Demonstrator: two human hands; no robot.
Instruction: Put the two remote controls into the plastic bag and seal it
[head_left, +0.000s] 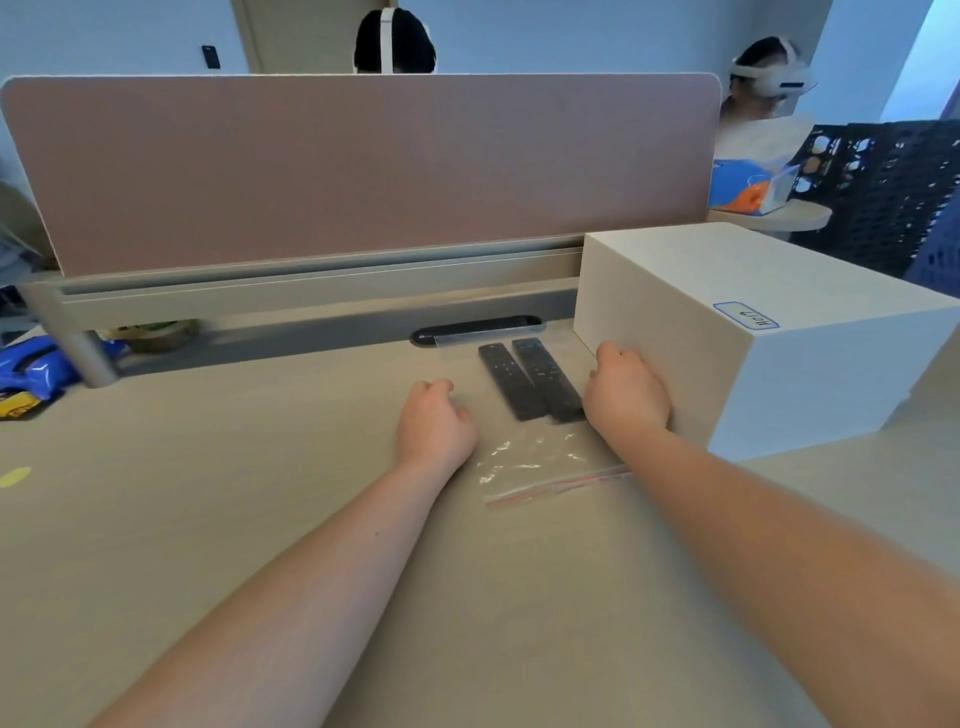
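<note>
Clear plastic bag (540, 467) lies flat on the beige desk (260, 519) at 12 o'clock from me, its red-striped zip edge nearest and both black remote controls (530, 379) inside it, side by side and touching. I read the left hand (434, 423) at 11 o'clock as loosely curled, resting on the desk and gripping nothing; the right hand (626, 392) at 1 o'clock, fingers curled, rests against the white box (753, 332). Farther out at 12 o'clock stands the pink divider panel (358, 166).
</note>
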